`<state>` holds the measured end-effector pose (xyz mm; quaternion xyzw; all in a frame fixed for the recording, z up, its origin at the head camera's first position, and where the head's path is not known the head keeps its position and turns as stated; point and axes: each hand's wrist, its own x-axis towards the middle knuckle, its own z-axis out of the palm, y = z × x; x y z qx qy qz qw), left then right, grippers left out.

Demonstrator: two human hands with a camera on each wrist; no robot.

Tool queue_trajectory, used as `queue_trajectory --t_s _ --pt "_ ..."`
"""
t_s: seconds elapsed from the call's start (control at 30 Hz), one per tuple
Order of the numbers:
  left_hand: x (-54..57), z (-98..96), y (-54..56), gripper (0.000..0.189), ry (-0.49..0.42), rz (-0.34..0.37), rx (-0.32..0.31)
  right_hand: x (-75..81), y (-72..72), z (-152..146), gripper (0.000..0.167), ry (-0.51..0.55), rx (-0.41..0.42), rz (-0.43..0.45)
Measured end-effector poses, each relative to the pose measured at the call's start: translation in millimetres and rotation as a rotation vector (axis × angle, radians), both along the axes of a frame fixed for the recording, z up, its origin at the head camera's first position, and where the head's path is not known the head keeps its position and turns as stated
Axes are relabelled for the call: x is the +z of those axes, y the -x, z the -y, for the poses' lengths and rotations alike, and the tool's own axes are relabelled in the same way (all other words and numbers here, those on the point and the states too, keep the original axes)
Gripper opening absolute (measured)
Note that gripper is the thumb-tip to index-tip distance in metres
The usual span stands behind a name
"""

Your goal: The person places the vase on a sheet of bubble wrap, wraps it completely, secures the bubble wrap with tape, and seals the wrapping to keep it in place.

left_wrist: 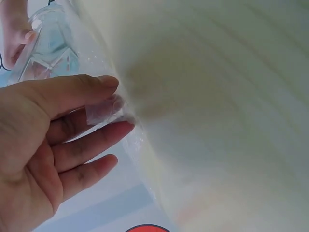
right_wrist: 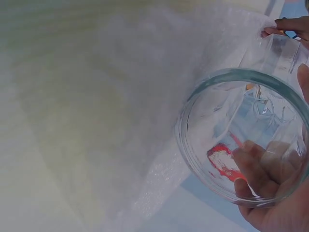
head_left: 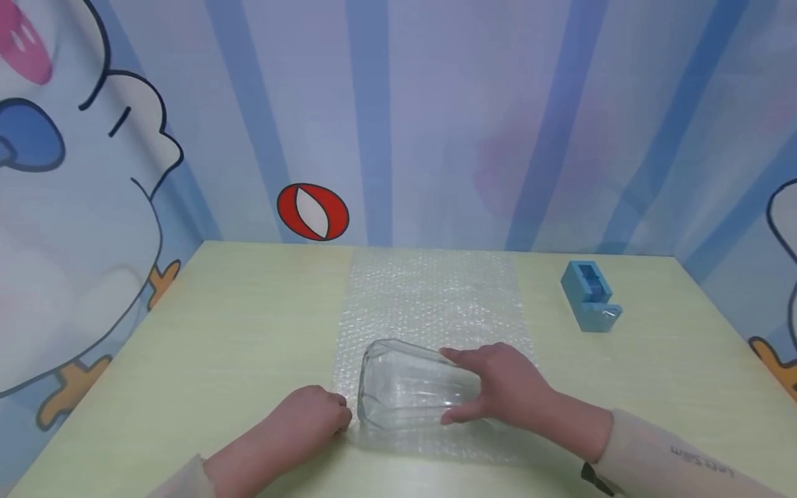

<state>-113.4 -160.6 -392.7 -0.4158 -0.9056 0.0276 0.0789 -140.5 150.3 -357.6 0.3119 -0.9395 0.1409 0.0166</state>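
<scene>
A clear, faceted glass vase (head_left: 401, 387) lies on its side over the near part of a bubble wrap sheet (head_left: 436, 294), its base to the left. My right hand (head_left: 512, 384) grips it near the mouth, thumb on the near side and fingers on the far side. Its round rim (right_wrist: 246, 75) faces the right wrist camera, with fingers showing through the glass. At the sheet's near left corner, my left hand (head_left: 309, 418) pinches the edge of the wrap (left_wrist: 99, 113) between thumb and fingers, close beside the vase base.
A blue tape dispenser (head_left: 588, 297) stands at the right of the pale yellow table (head_left: 268, 311), beyond the right hand. Behind the table rises a striped blue backdrop (head_left: 436, 124) with cartoon drawings, continuing along both sides.
</scene>
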Motion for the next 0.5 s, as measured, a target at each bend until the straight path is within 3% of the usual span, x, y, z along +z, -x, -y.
queue_trajectory --t_s 0.2,0.37,0.43,0.5 --pt "1.6 -0.2 -0.9 0.027 -0.05 0.086 0.058 4.7 6.6 -0.4 0.086 -0.012 0.024 0.058" --pt "-0.2 -5.0 -4.7 0.024 -0.051 0.071 0.047 7.7 7.3 1.7 0.086 -0.047 -0.004 0.124" --pt "0.2 -4.5 -5.3 0.018 -0.083 0.076 0.04 7.2 3.4 2.8 0.085 -0.068 0.0 0.071" --pt "0.0 -2.2 -4.6 0.014 -0.13 0.093 0.033 4.3 -3.1 3.5 0.081 -0.08 0.026 -0.036"
